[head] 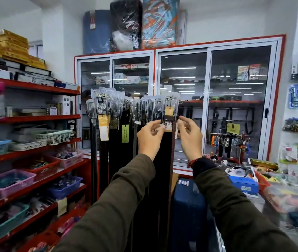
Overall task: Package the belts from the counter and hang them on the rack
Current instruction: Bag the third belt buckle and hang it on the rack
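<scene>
A row of dark belts in clear plastic sleeves hangs from the rack (126,103) in the middle of the view. The rightmost one, a brown belt (168,153) with a silver buckle and paper tags, hangs at the rack's right end. My left hand (149,137) pinches its left edge at the loop just under the buckle. My right hand (190,133) pinches its right edge at the same height. Both arms wear olive sleeves and cover the belt's lower part.
Red shelves (35,119) with baskets of small goods fill the left. A glass-door cabinet (208,106) stands behind the rack. A blue suitcase (188,211) stands below right of the belts. The cluttered counter (264,199) runs along the right, with packaged goods hanging on the right wall.
</scene>
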The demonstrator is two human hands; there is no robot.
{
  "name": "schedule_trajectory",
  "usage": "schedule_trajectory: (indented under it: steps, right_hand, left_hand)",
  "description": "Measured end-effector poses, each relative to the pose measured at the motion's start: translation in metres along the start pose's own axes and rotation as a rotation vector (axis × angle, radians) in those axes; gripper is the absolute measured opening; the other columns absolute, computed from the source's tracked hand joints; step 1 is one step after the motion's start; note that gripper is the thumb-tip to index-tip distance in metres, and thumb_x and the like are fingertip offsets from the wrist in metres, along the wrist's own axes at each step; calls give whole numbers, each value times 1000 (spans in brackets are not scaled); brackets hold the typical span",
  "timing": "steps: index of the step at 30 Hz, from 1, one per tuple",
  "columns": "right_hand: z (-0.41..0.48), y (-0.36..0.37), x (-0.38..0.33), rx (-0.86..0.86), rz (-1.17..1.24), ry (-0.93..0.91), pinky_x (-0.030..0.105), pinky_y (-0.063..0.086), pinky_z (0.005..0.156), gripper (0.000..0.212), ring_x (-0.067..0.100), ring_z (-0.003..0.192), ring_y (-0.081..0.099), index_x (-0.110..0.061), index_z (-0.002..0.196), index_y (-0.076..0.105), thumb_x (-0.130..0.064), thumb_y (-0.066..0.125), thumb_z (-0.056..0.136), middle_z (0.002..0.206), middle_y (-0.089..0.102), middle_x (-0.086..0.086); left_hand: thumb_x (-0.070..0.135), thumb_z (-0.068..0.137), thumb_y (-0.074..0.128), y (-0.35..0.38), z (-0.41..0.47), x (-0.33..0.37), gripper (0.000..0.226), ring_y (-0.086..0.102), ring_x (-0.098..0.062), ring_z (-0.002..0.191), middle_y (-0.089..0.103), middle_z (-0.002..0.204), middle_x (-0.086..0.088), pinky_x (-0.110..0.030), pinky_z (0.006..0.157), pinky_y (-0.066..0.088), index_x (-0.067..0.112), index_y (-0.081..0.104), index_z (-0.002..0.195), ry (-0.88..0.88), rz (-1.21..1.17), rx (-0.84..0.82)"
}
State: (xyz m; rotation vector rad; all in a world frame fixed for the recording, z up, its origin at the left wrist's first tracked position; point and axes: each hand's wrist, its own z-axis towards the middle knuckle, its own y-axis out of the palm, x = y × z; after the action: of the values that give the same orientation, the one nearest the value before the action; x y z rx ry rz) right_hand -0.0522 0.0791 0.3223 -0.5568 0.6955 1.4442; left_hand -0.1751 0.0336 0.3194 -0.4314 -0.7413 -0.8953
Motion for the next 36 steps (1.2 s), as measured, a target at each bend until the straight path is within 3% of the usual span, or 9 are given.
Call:
schedule_trajectory:
  steps: [1, 3, 5, 7, 11, 14, 23, 31, 36]
  right_hand:
    - [-1, 0, 4, 5, -75, -82, 41, 48, 110, 37, 20, 129, 59, -11, 140, 55, -23, 49, 105, 140, 62, 9]
    - [0, 0, 11, -31, -179, -226, 35, 29, 124, 47, 16, 151, 33, -18, 154, 36, -28, 39, 108, 161, 39, 1]
    - [3, 0, 17, -111, -265, -327, 27, 12, 127, 54, 10, 158, 3, -27, 160, 19, -33, 34, 109, 170, 16, -9]
    - [7, 0, 24, -182, -355, -400, 31, 5, 128, 56, 7, 158, -8, -31, 161, 11, -39, 29, 108, 170, 5, -15]
    - [18, 0, 32, -294, -544, -443, 47, 3, 129, 60, 12, 158, -8, -34, 161, 8, -49, 22, 105, 171, 2, -15]
    - [29, 0, 34, -350, -675, -440, 54, 3, 128, 57, 16, 159, -6, -38, 160, 5, -46, 24, 107, 170, 2, -16]
    - [25, 10, 31, -365, -678, -386, 55, 4, 128, 56, 16, 158, -8, -38, 160, 8, -39, 28, 108, 170, -2, -15]
    - [-13, 57, 24, -184, -521, -527, 49, 3, 129, 59, 13, 159, -7, -26, 161, 10, -37, 31, 107, 172, 1, -8]
    - [-34, 114, 5, -310, -460, -646, 52, 8, 128, 58, 14, 159, -4, -23, 161, 15, -36, 32, 107, 172, 6, -6]
  left_hand:
    - [29, 99, 60, 0, 0, -3, 41, 61, -14, 122, 64, 137, -5, -33, 112, 45, 16, 59, 138, 94, 122, -2]
    - [37, 105, 44, 0, 5, -7, 50, 29, -16, 151, 34, 163, 1, -39, 125, 18, 26, 37, 154, 274, 383, -15]
    - [38, 107, 34, -2, 13, -9, 56, 3, -18, 157, 8, 170, 6, -45, 126, -2, 32, 17, 160, 442, 595, -30]
    - [35, 106, 32, -3, 21, -13, 60, -4, -21, 158, -3, 170, 7, -50, 128, -4, 29, 9, 161, 575, 740, -77]
    - [41, 106, 29, -6, 38, -21, 62, -6, -24, 158, -4, 171, 5, -51, 128, 0, 28, 4, 161, 637, 971, -164]
    - [46, 106, 28, -9, 48, -28, 64, -6, -23, 158, -8, 170, 7, -51, 127, -2, 28, 0, 161, 596, 1056, -193]
    - [43, 106, 26, -29, 54, -26, 61, -2, -22, 158, -3, 171, 6, -50, 128, -3, 29, 4, 161, 604, 1105, -224]
    - [38, 104, 33, -89, 29, -34, 63, 1, -22, 158, 6, 171, -3, -49, 128, 0, 21, 14, 161, 663, 1058, 51]
    - [38, 104, 29, -148, 30, -43, 62, 2, -23, 159, 6, 171, -5, -50, 128, 1, 20, 13, 161, 638, 1071, 130]
